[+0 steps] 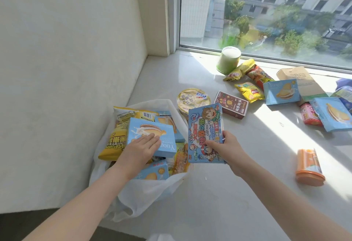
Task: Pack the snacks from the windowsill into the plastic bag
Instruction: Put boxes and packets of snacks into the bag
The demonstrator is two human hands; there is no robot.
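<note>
The left hand (142,148) is covering a corner of the pale blue box (152,135), which is hiding most of the snacks beneath it in the plastic bag (144,189). The cartoon box (204,132) is blocking part of the noodle bowl (192,97). The right edge is cutting off a blue-green packet (343,94), and the bottom edge is cutting off something white (162,238).

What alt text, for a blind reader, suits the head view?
A person's right hand holds a blue cartoon box by a plastic bag, while the left hand rests on a light-blue box inside it. More snacks lie on the windowsill.

Snack-crammed plastic bag (167,183); bare windowsill (238,193) beside it.
</note>
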